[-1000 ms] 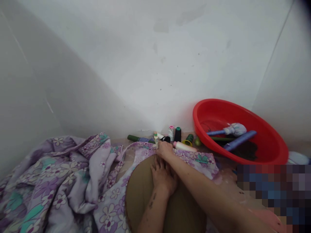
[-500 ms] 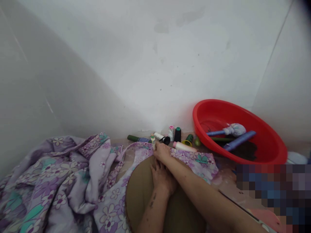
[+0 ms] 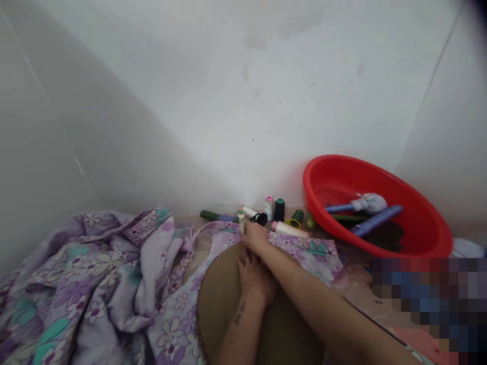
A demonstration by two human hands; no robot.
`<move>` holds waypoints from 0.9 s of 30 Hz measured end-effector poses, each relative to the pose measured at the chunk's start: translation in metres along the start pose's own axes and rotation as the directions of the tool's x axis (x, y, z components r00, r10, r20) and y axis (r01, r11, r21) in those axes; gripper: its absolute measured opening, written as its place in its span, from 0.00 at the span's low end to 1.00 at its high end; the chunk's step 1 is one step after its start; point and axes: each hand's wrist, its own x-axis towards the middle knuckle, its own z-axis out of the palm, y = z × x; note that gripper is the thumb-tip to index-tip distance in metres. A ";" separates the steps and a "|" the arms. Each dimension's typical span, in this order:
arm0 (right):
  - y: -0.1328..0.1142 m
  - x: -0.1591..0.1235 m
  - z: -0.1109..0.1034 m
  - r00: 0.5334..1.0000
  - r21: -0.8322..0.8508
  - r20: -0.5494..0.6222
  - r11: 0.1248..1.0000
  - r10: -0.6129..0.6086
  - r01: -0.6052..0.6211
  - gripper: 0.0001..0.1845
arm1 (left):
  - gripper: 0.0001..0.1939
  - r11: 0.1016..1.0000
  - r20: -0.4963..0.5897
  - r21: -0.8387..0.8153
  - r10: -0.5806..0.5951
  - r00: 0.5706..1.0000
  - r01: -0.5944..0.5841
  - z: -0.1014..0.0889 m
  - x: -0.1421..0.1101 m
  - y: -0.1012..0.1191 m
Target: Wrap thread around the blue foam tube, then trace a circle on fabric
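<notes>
A round piece of brown cardboard (image 3: 216, 299) lies on purple flowered cloth (image 3: 175, 324). My left hand (image 3: 255, 279) rests flat on the cardboard with its fingers spread. Just beyond it, at the far edge of the disc, my right hand (image 3: 254, 235) is closed around a pen (image 3: 241, 218). The pen's light, figure-like top sticks up above the fingers; its tip is hidden behind the hand. My right forearm passes across the cardboard beside the left hand.
Several thread spools stand or lie by the wall, among them a black spool (image 3: 279, 210) and a white-pink spool (image 3: 291, 230). A red basin (image 3: 433, 228) holding cloth-wrapped sticks leans at right. Bunched flowered cloth (image 3: 87, 274) fills the left. A blurred patch covers the lower right.
The pen and my right hand have shifted very slightly along the cardboard's far edge. My left hand stays pressed in place; the view has moved a little.
</notes>
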 end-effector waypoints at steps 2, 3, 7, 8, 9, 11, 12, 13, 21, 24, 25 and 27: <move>0.003 0.000 -0.001 1.000 -0.001 -0.004 1.000 0.016 -0.016 0.13 | 0.31 1.000 -0.004 -0.014 -0.021 1.000 0.021 0.000 0.000 0.000; 0.004 0.000 -0.001 1.000 -0.001 -0.007 1.000 0.024 -0.024 0.14 | 0.31 0.999 -0.011 -0.027 -0.029 1.000 0.029 0.000 0.000 0.000; 0.001 -0.001 0.002 1.000 0.006 -0.005 1.000 0.020 -0.020 0.14 | 0.32 0.999 -0.017 -0.038 -0.008 1.000 0.008 0.000 0.000 0.000; 0.000 -0.002 0.003 1.000 0.010 -0.003 1.000 0.013 -0.013 0.13 | 0.32 0.999 -0.016 -0.034 0.000 1.000 -0.001 0.000 0.000 0.000; -0.001 -0.002 0.003 1.000 0.015 -0.004 1.000 0.008 -0.008 0.13 | 0.32 0.999 -0.017 -0.032 0.002 1.000 -0.003 0.001 0.000 0.000; 0.001 -0.002 0.003 1.000 0.021 -0.009 1.000 0.010 -0.010 0.12 | 0.32 0.999 -0.027 -0.037 -0.010 1.000 0.009 0.001 0.000 0.000; 0.003 -0.002 0.002 1.000 0.022 -0.013 1.000 0.016 -0.015 0.12 | 0.31 0.999 -0.039 -0.045 -0.020 0.999 0.018 0.002 0.000 0.000; 0.005 -0.002 0.001 1.000 0.023 -0.017 0.999 0.022 -0.021 0.13 | 0.31 0.998 -0.046 -0.054 -0.029 0.999 0.026 0.003 0.000 0.000; -0.003 -0.005 0.004 1.000 0.064 -0.011 0.998 -0.022 0.023 0.13 | 0.32 0.997 -0.045 -0.078 0.005 0.999 -0.009 0.000 0.000 -0.001; -0.003 -0.004 0.006 1.000 0.064 0.004 0.998 -0.012 0.011 0.13 | 0.32 0.997 -0.034 -0.074 0.001 0.999 -0.003 0.000 0.000 -0.001; -0.001 -0.003 0.005 1.000 0.061 0.005 0.998 -0.003 0.003 0.13 | 0.31 0.997 -0.042 -0.078 -0.008 0.999 0.004 0.000 0.000 -0.001; 0.004 0.000 0.004 1.000 0.054 0.001 0.998 0.011 -0.011 0.14 | 0.31 0.996 -0.057 -0.091 -0.020 0.998 0.014 0.002 0.000 -0.001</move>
